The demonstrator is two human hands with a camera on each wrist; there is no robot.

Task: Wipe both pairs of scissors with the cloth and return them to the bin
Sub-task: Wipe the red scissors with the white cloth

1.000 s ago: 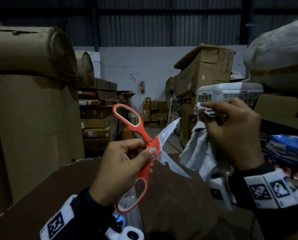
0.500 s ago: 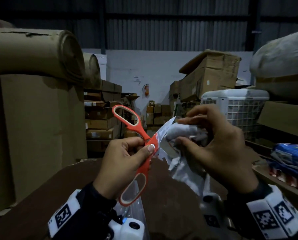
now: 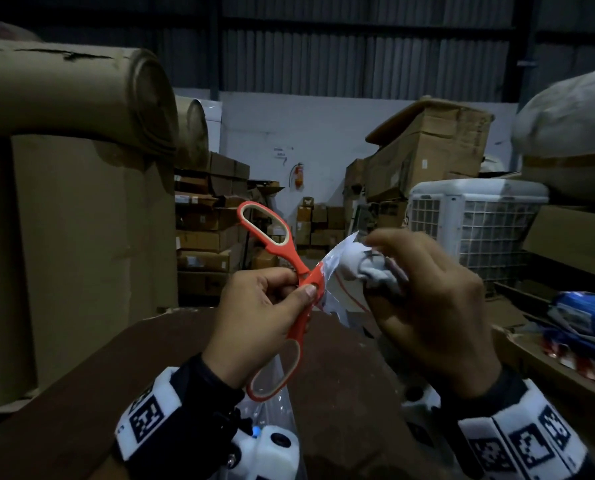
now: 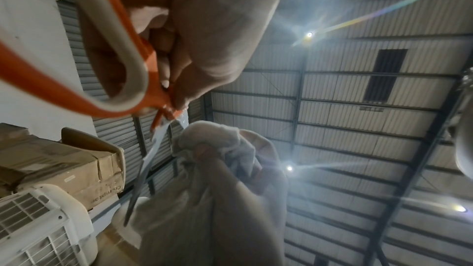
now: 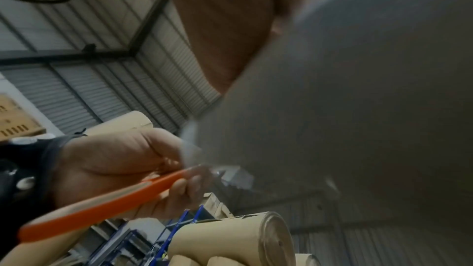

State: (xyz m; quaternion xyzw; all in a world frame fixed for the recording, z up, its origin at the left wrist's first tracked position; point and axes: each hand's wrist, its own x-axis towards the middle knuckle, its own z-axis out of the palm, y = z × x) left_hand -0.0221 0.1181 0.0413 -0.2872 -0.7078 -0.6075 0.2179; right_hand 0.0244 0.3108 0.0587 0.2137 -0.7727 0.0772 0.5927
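Left hand point(image 3: 254, 317) pinches the orange scissors point(image 3: 290, 299) at the pivot above the desk point(image 3: 122, 375); right hand point(image 3: 427, 306) grips the bunched cloth point(image 3: 372, 271) against the spread blades. Fingers risk a cut.

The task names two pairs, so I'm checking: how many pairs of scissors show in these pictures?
1. The orange-handled scissors are held up by the left hand, blades open toward the cloth in the right hand. A second pair may lie out of view; no bin shows either.
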